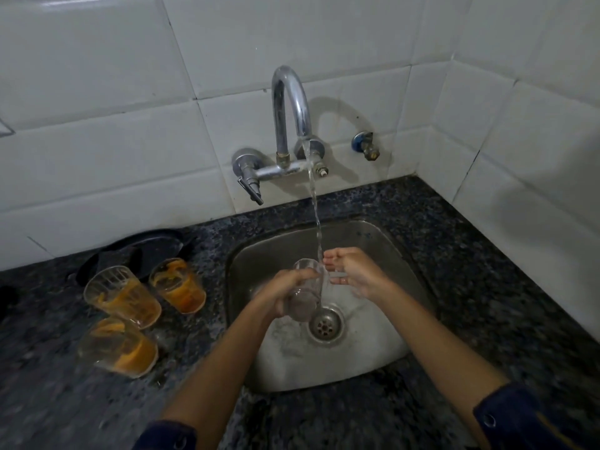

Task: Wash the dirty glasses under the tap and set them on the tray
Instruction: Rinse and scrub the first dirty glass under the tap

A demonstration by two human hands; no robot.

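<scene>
My left hand (285, 292) grips a clear glass (306, 293) over the steel sink (259, 251), tilted with its mouth toward the tap. Water runs from the chrome tap (290, 102) in a thin stream (316, 216) that lands by the glass rim and the fingertips of my right hand (354, 272). That hand is cupped and open just right of the glass, holding nothing. Three dirty glasses with orange residue (121, 297) (178, 285) (118, 347) stand on the counter left of the sink. A dark tray (146, 246) lies behind them against the wall.
The sink drain (325, 324) sits just below the held glass. A dark speckled granite counter (470, 271) surrounds the sink, with white tiled walls behind and at the right. A small blue-capped valve (365, 144) sticks out of the wall right of the tap.
</scene>
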